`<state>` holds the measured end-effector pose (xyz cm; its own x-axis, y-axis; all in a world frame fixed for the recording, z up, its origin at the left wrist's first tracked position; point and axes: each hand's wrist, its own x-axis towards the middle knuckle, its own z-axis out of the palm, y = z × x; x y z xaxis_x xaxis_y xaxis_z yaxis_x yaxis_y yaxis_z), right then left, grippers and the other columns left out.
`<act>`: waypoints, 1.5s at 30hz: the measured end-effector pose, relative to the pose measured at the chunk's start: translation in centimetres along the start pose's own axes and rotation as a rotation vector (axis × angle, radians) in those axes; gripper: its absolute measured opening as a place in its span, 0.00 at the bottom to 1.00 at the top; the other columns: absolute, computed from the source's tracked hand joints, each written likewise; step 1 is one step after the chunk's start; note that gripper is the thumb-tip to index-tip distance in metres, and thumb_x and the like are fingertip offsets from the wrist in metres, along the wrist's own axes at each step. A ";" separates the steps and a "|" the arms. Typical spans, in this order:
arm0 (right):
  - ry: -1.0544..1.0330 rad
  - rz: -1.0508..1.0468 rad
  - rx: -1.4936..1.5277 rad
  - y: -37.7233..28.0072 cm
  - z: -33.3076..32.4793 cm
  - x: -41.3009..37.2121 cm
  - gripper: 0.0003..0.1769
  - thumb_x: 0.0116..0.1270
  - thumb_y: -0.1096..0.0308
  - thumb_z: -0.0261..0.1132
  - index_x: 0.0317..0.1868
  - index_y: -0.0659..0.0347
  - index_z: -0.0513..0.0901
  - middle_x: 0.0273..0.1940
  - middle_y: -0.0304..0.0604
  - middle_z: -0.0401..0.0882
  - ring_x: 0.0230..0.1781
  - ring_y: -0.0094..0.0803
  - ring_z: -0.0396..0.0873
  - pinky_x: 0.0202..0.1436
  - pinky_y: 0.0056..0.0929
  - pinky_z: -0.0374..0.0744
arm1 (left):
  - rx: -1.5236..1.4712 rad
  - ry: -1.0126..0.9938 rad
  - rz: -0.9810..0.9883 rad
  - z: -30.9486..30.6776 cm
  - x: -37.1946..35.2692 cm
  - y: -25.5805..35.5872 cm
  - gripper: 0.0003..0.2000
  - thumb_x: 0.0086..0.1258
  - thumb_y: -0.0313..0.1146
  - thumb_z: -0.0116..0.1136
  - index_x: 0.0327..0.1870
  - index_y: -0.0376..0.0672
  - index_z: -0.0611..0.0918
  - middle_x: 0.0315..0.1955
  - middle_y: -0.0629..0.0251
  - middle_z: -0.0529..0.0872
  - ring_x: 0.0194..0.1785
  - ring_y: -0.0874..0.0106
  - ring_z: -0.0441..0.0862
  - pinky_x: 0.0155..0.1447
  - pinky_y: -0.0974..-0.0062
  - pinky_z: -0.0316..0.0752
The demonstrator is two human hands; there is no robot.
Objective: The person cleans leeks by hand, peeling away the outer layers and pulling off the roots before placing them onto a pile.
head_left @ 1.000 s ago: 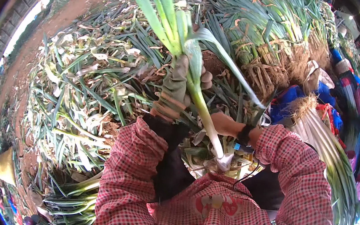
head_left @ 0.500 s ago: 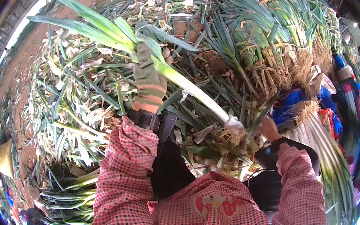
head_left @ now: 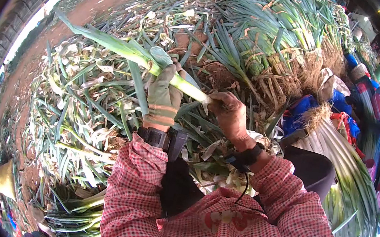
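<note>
A single leek (head_left: 127, 51) lies slantwise in front of me, its green leaves toward the upper left. My left hand (head_left: 163, 89), in a green work glove, is closed around its stalk where green turns pale. My bare right hand (head_left: 230, 116) pinches the white end of the same leek, with the fingers covering the tip. Whether it grips the root or a peeled outer layer cannot be made out. Stripped leek leaves (head_left: 94, 93) lie in a heap beneath and to the left of both hands.
A large pile of untrimmed leeks (head_left: 278, 39) with brown roots rises at the back right. Cleaned leeks (head_left: 336, 149) lie to my right beside blue netting (head_left: 301, 112). More leeks (head_left: 77, 220) are at lower left, near a yellow object (head_left: 5, 179).
My right hand has moved left and up from beside the roots to the leek's white end. My left hand still holds the stalk. The leek's long white shank and roots no longer show.
</note>
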<state>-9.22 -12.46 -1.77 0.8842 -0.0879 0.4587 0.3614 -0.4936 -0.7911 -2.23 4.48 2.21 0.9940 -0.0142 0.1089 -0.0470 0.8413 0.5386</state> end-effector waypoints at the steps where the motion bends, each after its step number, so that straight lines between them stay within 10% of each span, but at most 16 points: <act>1: -0.072 0.118 0.201 0.5 -0.2 0.2 0.14 0.53 0.80 0.68 0.41 0.64 0.80 0.38 0.39 0.81 0.36 0.26 0.79 0.43 0.24 0.77 | -0.023 -0.038 -0.029 0.2 -0.1 0.3 0.12 0.65 0.21 0.54 0.49 0.40 0.75 0.41 0.65 0.80 0.44 0.73 0.79 0.49 0.72 0.77; 5: -0.339 0.354 0.783 0.4 -1.7 1.0 0.11 0.52 0.85 0.67 0.33 0.62 0.76 0.33 0.34 0.77 0.36 0.22 0.77 0.42 0.23 0.76 | -0.063 -0.134 -0.069 0.5 -0.4 0.3 0.14 0.66 0.23 0.53 0.53 0.39 0.72 0.45 0.60 0.79 0.47 0.72 0.78 0.51 0.71 0.77; 13: -0.425 0.125 0.164 -2.0 -2.8 0.7 0.12 0.51 0.80 0.69 0.29 0.61 0.72 0.26 0.32 0.69 0.30 0.23 0.70 0.34 0.26 0.70 | 0.063 -0.179 -0.058 0.3 -0.4 -0.1 0.15 0.67 0.23 0.50 0.54 0.37 0.70 0.46 0.58 0.79 0.46 0.70 0.78 0.48 0.72 0.78; 15: -0.294 -0.362 -0.119 -2.3 -3.1 0.4 0.12 0.51 0.81 0.67 0.31 0.61 0.71 0.27 0.35 0.69 0.33 0.28 0.70 0.39 0.25 0.70 | 0.071 -0.191 -0.044 0.4 -0.3 -0.2 0.14 0.68 0.24 0.49 0.54 0.36 0.70 0.45 0.58 0.79 0.45 0.70 0.78 0.48 0.73 0.79; 17: -0.252 -0.333 -0.106 -2.6 -3.3 -0.2 0.12 0.51 0.81 0.66 0.31 0.60 0.71 0.29 0.37 0.70 0.36 0.34 0.71 0.43 0.28 0.70 | 0.081 -0.151 -0.022 0.7 -0.5 0.1 0.13 0.69 0.27 0.49 0.53 0.36 0.71 0.45 0.58 0.79 0.45 0.70 0.79 0.47 0.71 0.79; 24: -0.169 0.258 1.230 -1.6 -3.9 -1.0 0.05 0.67 0.72 0.59 0.38 0.55 0.70 0.28 0.36 0.75 0.33 0.29 0.78 0.42 0.29 0.76 | 0.014 0.032 -0.050 0.1 0.4 0.8 0.15 0.69 0.40 0.52 0.51 0.42 0.71 0.42 0.59 0.80 0.42 0.71 0.79 0.44 0.71 0.79; 27: -0.106 0.232 1.152 -0.9 -4.7 -0.4 0.06 0.66 0.73 0.60 0.39 0.56 0.70 0.31 0.36 0.74 0.36 0.27 0.77 0.40 0.26 0.76 | 0.033 -0.012 -0.001 -0.7 1.0 1.2 0.14 0.69 0.42 0.54 0.47 0.42 0.72 0.37 0.63 0.79 0.35 0.73 0.76 0.41 0.72 0.77; 31: -0.094 -0.015 0.143 -3.3 -2.4 0.1 0.39 0.42 0.65 0.78 0.55 0.58 0.68 0.47 0.43 0.71 0.45 0.37 0.76 0.44 0.33 0.78 | 0.120 0.034 0.045 -0.2 0.5 0.2 0.15 0.66 0.45 0.57 0.39 0.41 0.73 0.28 0.68 0.75 0.29 0.75 0.71 0.34 0.75 0.73; 34: -0.094 -0.116 -0.330 -3.3 -0.4 0.3 0.31 0.44 0.67 0.76 0.50 0.58 0.73 0.45 0.47 0.73 0.43 0.42 0.78 0.41 0.36 0.78 | 0.098 0.050 0.064 1.0 -0.4 -0.4 0.13 0.65 0.42 0.59 0.39 0.44 0.73 0.29 0.70 0.76 0.29 0.77 0.72 0.35 0.76 0.73; 41: 0.172 -0.424 -0.105 -1.7 -1.5 0.4 0.06 0.53 0.80 0.62 0.31 0.60 0.77 0.33 0.42 0.77 0.29 0.36 0.75 0.29 0.31 0.76 | 0.060 0.152 0.079 -0.3 0.6 0.0 0.10 0.63 0.36 0.61 0.39 0.45 0.73 0.30 0.70 0.77 0.30 0.77 0.73 0.35 0.75 0.74; 45: 0.234 0.262 0.911 -0.9 -4.0 0.0 0.04 0.66 0.75 0.57 0.34 0.55 0.75 0.34 0.38 0.79 0.20 0.19 0.66 0.23 0.18 0.65 | 0.017 0.202 0.150 -0.4 0.6 1.0 0.09 0.63 0.34 0.61 0.37 0.45 0.73 0.28 0.68 0.76 0.28 0.76 0.73 0.34 0.75 0.74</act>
<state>-10.75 -15.53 0.53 0.9236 -0.3178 0.2144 0.3389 0.4156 -0.8441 -1.66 5.58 2.48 0.9754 0.2196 0.0207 -0.1954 0.8166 0.5431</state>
